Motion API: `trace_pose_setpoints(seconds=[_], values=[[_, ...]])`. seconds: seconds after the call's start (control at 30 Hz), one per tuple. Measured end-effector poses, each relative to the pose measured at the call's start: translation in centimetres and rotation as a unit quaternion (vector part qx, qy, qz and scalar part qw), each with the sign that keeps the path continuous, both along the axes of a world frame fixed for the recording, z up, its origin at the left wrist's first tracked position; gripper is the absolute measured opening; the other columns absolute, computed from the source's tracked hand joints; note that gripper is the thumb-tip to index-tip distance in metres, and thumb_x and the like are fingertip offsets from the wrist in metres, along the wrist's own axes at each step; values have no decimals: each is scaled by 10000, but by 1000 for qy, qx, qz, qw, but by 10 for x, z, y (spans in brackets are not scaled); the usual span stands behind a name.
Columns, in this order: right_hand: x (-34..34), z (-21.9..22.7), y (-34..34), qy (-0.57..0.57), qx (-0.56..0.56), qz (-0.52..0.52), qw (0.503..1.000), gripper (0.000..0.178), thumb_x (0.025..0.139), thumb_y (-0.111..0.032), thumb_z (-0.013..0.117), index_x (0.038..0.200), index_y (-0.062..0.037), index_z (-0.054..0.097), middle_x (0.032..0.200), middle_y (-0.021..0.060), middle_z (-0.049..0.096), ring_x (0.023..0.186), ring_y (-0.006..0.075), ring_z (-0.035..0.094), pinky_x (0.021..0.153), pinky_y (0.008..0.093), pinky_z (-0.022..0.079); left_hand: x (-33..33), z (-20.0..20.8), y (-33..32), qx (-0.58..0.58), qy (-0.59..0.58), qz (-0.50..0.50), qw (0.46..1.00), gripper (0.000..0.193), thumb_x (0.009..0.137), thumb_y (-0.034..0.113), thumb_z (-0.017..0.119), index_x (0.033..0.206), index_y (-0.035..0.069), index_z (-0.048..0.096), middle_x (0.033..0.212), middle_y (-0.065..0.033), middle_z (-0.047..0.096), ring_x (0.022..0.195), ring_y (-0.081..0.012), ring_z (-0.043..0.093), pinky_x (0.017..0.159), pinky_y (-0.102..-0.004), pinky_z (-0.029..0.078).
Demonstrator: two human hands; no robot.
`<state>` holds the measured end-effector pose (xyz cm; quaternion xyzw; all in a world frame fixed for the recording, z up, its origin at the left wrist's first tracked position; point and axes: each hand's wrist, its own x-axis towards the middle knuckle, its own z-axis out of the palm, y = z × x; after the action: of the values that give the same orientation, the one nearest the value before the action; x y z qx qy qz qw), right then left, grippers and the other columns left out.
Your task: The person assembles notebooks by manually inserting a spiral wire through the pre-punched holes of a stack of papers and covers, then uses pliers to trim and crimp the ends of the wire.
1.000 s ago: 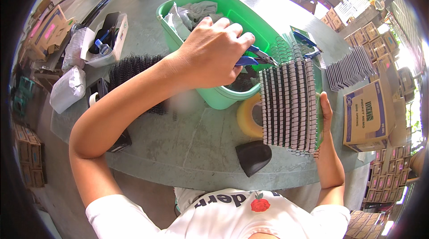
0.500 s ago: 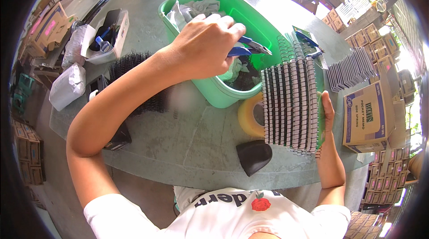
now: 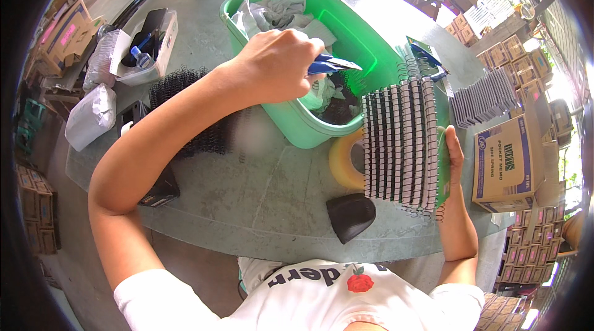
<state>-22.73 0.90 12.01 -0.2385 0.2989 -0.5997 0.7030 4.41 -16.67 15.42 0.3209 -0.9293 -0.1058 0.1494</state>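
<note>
My left hand (image 3: 278, 62) is closed round blue-handled cutting pliers (image 3: 333, 65), raised over the green plastic bin (image 3: 286, 124). The pliers' tips point right, apart from the notebooks. On the right, my right hand (image 3: 455, 153) grips a stack of spiral-bound notebooks (image 3: 402, 145) by its right side; the fingers behind the stack are hidden. Black wire coils run along the notebooks, and loose wire ends stick out at the top and bottom. Inside the bin lie crumpled whitish scraps (image 3: 284, 12) and dark wire bits (image 3: 339, 107).
A yellow tape roll (image 3: 344, 161) and a black curved piece (image 3: 351, 216) lie near the notebooks. Black wire coils (image 3: 179, 93) lie under my left forearm. A clear tray (image 3: 162, 62) stands far left. At right are a notebook stack (image 3: 486, 99) and an open cardboard box (image 3: 504, 161).
My left hand has drawn slightly left and down, and the pliers' handles and jaws have come closer together. My right hand and the notebooks have barely moved.
</note>
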Motion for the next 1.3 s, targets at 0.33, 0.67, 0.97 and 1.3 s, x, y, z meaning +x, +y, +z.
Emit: trace_pose_setpoints(seconds=[0.33,0.67,0.97,1.3], values=[[1,1,4,22,24,-40,999,504,899,-401,500,1146,36,541,1014,183,640,822,243,667,684,369,580,-16,7,15,-166,131,-99,972,291,742,160,682,957,0,567,883,-146,583,855,-310,573,768,-395,461],[7,9,2,49,43,-63,996,380,888,-331,545,1024,21,587,910,159,658,715,216,668,602,328,568,0,-4,3,-85,102,-43,990,309,764,191,679,977,-2,566,905,-167,591,856,-315,583,754,-388,474],[13,12,0,38,53,-62,996,398,885,-329,547,1062,26,575,934,161,655,742,234,669,634,342,572,-16,13,15,-138,135,-93,977,311,763,185,680,980,1,555,891,-157,591,817,-322,587,735,-394,477],[13,15,-2,55,50,-41,996,407,893,-332,531,1069,33,571,921,154,660,733,215,673,605,317,573,2,3,7,-84,168,-63,980,293,783,174,661,995,3,552,919,-168,592,830,-326,595,740,-392,477]])
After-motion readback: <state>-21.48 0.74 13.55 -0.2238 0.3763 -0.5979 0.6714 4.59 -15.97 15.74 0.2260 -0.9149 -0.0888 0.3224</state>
